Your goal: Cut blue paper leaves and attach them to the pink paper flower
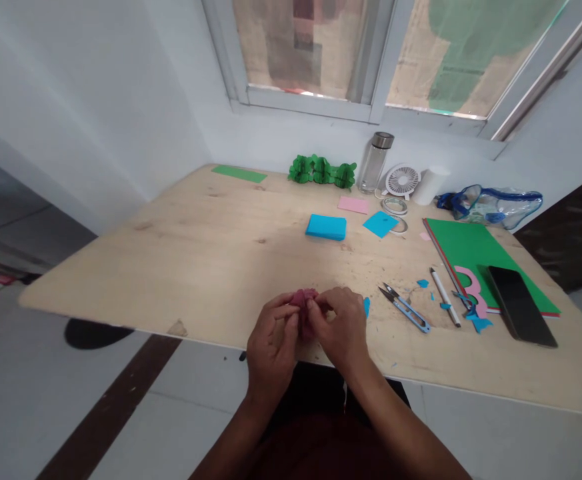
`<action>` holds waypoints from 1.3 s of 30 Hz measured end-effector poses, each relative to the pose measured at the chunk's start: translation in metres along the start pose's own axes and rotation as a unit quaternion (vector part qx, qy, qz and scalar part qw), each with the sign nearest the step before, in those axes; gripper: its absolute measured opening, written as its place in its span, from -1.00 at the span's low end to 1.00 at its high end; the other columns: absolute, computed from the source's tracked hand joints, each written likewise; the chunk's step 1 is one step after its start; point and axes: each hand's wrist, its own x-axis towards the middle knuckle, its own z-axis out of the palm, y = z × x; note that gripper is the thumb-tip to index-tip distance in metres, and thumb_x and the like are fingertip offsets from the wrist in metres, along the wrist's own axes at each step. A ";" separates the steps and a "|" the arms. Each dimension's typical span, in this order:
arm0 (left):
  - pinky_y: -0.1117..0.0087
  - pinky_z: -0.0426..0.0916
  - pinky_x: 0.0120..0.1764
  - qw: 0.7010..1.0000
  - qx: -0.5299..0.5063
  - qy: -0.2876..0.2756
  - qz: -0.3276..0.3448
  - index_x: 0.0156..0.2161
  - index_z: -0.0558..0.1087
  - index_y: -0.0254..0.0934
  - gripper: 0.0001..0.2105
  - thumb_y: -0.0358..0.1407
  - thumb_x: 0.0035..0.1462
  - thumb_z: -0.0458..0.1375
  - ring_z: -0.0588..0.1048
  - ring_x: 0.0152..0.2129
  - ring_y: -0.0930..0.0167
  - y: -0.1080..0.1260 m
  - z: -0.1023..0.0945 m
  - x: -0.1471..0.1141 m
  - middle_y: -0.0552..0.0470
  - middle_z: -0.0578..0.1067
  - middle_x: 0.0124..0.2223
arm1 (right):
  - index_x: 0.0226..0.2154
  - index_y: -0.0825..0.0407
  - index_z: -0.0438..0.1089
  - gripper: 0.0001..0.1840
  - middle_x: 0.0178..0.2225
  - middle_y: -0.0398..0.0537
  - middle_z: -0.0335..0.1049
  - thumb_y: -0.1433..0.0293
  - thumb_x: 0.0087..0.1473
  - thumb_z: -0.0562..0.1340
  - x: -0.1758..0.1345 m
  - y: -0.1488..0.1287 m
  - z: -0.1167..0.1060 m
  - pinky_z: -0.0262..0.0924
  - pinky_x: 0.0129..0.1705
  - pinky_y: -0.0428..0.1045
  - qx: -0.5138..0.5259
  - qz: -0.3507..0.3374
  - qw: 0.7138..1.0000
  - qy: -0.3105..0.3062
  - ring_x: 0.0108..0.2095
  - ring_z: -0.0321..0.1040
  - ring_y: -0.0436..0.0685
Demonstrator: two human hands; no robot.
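Note:
A small, dark pink folded paper piece (305, 323) is held between my hands, just above the front edge of the table. My left hand (273, 340) pinches its left side with thumb and fingers. From the right, the thumb and fingertips of my right hand (341, 323) close on its upper part. My fingers cover much of it, so its full shape is hidden. A scrap of blue paper (367, 307) pokes out beside my right hand. Thread snips (405, 309) with blue handles lie farther right on the table.
The wooden table (181, 260) bears a blue paper stack (326, 227), green paper decorations (321, 172), a glass bottle (373, 167), a small fan (402, 180) and tape rolls (394, 206). On the right are a marker (445, 297), green sheets (475, 247) and a phone (521, 305).

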 end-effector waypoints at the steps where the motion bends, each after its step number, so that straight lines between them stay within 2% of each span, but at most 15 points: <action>1: 0.25 0.33 -0.03 1.000 -0.004 0.004 -0.006 -0.23 0.39 -0.20 -0.90 -0.37 0.19 0.03 0.43 -0.12 0.37 0.001 0.001 0.001 -0.01 0.44 -0.10 | -0.60 0.01 0.35 -0.78 -0.58 -0.15 0.37 0.39 0.05 0.21 0.000 0.000 0.000 -0.04 -0.29 0.02 -0.010 -0.004 1.000 0.002 -0.44 0.25 0.08; 6: 0.30 0.38 -0.12 0.998 -0.003 0.032 -0.059 -0.20 0.40 -0.21 -0.88 -0.32 0.13 0.10 0.46 -0.24 0.37 0.008 0.003 0.007 0.02 0.47 -0.22 | -0.58 -0.01 0.38 -0.78 -0.59 -0.14 0.35 0.39 0.07 0.19 0.000 0.000 -0.002 -0.07 -0.28 0.03 -0.036 -0.041 0.998 0.010 -0.45 0.22 0.09; 10: 0.31 0.39 -0.15 0.997 0.002 0.009 -0.072 -0.20 0.41 -0.21 -0.86 -0.30 0.10 0.13 0.46 -0.27 0.38 0.010 0.001 0.012 0.04 0.47 -0.26 | -0.56 -0.01 0.39 -0.79 -0.57 -0.13 0.35 0.38 0.09 0.19 0.000 0.003 -0.003 -0.08 -0.28 0.03 -0.049 -0.059 0.997 0.003 -0.44 0.22 0.10; 14: 0.30 0.37 -0.10 0.997 -0.033 -0.016 -0.073 -0.18 0.42 -0.20 -0.85 -0.31 0.10 0.13 0.47 -0.23 0.37 0.008 -0.001 0.011 0.04 0.47 -0.23 | -0.55 -0.01 0.40 -0.80 -0.58 -0.14 0.36 0.39 0.09 0.19 0.000 0.002 -0.003 -0.07 -0.28 0.04 -0.048 -0.051 0.998 0.005 -0.45 0.22 0.10; 18: 0.26 0.35 -0.04 0.994 -0.052 -0.026 -0.089 -0.08 0.41 -0.19 -0.75 -0.31 0.10 0.14 0.47 -0.20 0.37 0.003 -0.002 0.012 0.04 0.47 -0.22 | -0.56 -0.02 0.40 -0.80 -0.59 -0.15 0.35 0.40 0.07 0.20 0.000 0.001 -0.003 -0.07 -0.27 0.04 -0.046 -0.050 0.998 0.012 -0.46 0.23 0.09; 20: 0.27 0.37 -0.06 0.994 -0.054 -0.032 -0.091 -0.10 0.43 -0.19 -0.78 -0.30 0.11 0.14 0.48 -0.22 0.37 0.003 -0.003 0.014 0.04 0.48 -0.23 | -0.55 -0.02 0.41 -0.81 -0.58 -0.15 0.36 0.39 0.07 0.21 0.000 0.001 -0.003 -0.07 -0.27 0.04 -0.043 -0.059 0.997 0.002 -0.45 0.23 0.09; 24: 0.31 0.40 -0.13 0.994 -0.057 -0.051 -0.073 -0.21 0.47 -0.18 -0.87 -0.32 0.13 0.12 0.49 -0.26 0.39 0.009 -0.006 0.021 0.06 0.51 -0.24 | -0.56 0.00 0.39 -0.79 -0.57 -0.14 0.36 0.37 0.08 0.21 0.001 0.002 -0.005 -0.06 -0.26 0.04 -0.049 -0.066 0.997 -0.014 -0.43 0.24 0.09; 34: 0.41 0.36 -0.18 0.997 -0.010 -0.075 -0.003 -0.20 0.47 -0.17 -0.85 -0.41 0.14 0.11 0.47 -0.29 0.45 0.009 -0.009 0.024 0.09 0.51 -0.25 | -0.62 0.00 0.37 -0.82 -0.62 -0.16 0.33 0.46 -0.04 0.23 0.004 -0.005 -0.001 -0.10 -0.30 0.03 -0.045 -0.035 0.998 0.015 -0.48 0.22 0.08; 39: 0.43 0.35 -0.19 0.997 -0.013 -0.077 0.005 -0.20 0.47 -0.17 -0.84 -0.43 0.14 0.11 0.46 -0.29 0.46 0.008 -0.010 0.025 0.10 0.50 -0.25 | -0.59 0.01 0.38 -0.82 -0.59 -0.15 0.34 0.44 0.01 0.22 0.002 -0.003 -0.003 -0.09 -0.28 0.03 -0.049 -0.066 0.997 0.007 -0.45 0.21 0.09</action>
